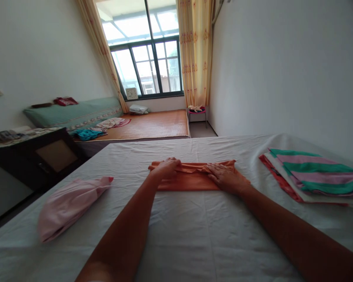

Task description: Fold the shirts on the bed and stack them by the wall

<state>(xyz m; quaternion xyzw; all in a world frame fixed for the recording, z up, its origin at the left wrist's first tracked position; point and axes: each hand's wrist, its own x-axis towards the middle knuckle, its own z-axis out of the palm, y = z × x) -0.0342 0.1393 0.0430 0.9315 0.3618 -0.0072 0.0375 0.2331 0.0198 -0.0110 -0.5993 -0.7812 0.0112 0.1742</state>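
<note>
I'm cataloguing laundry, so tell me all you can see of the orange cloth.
The orange cloth looks soft and plain. It lies on the white sheet as a wide, roughly rectangular strip, its near edge fairly straight, its far side wrinkled and layered. The left hand is on its left part, the right hand on its right, hiding some of it.

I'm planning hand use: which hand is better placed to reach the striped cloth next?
Probably the right hand, resting on the right part of the orange cloth, nearer the striped cloth. The left hand is at the orange cloth's left, farther away.
</note>
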